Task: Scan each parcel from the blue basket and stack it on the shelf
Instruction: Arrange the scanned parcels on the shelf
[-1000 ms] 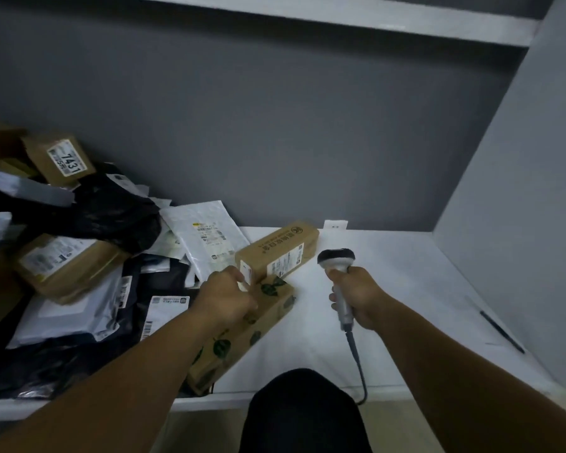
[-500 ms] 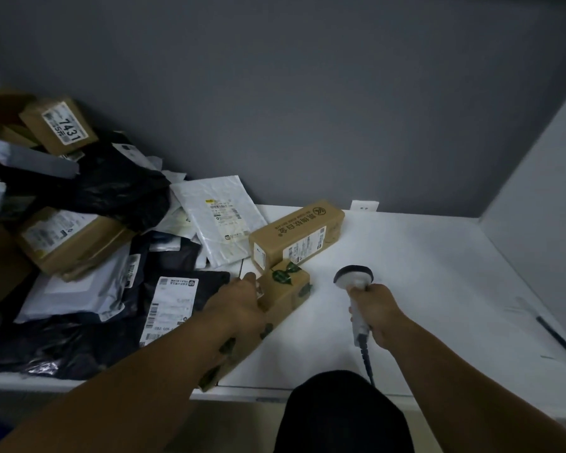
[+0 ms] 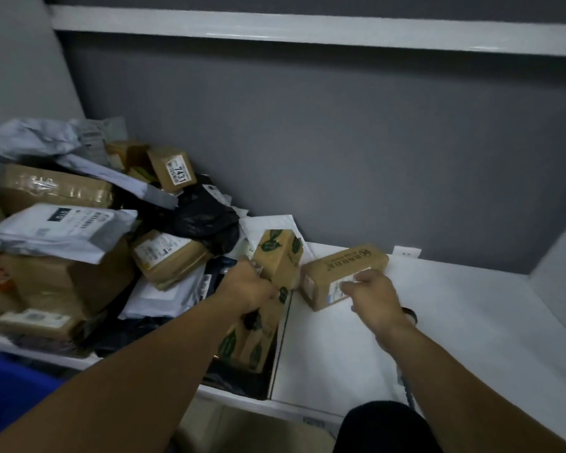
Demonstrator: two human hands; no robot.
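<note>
"7431" on white label of small brown box [image 3: 172, 171] atop parcel pile; other labels illegible

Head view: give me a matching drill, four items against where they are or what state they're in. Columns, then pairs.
Items:
1. leaf-print box
2. plain brown box
3. box marked 7431
4. black bag

States:
A. high on the pile, by the back wall
B. gripped by the left hand
C. on the white shelf, right hand at its label
D. crumpled in the pile, below the numbered box

Pairs: 1-B, 2-C, 3-A, 4-D
</note>
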